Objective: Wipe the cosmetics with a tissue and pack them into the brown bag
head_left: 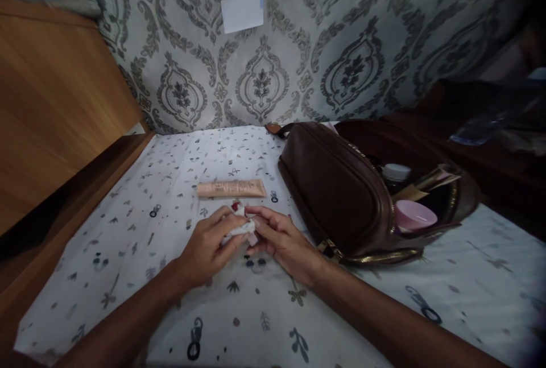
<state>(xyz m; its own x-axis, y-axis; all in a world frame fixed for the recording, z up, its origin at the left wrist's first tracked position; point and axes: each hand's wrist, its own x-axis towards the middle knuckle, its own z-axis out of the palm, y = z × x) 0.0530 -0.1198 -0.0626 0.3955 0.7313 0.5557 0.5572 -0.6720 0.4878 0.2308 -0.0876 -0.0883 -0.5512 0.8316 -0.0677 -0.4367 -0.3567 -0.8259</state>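
My left hand (209, 245) pinches a small white wad (241, 226), tissue or cotton with a red spot on top, against the fingertips of my right hand (284, 243). My right hand lies flat on the patterned white cloth (128, 254) with its fingers stretched out towards the wad. Just beyond both hands lies a peach-coloured tube (231, 188) on its side.
A brown leather pouch (336, 186) stands open to the right, with a pink lid (413, 215), a white-capped bottle (396, 173) and other items inside. A wooden cabinet (55, 100) rises on the left. Patterned wallpaper with a white note (242, 11) is behind.
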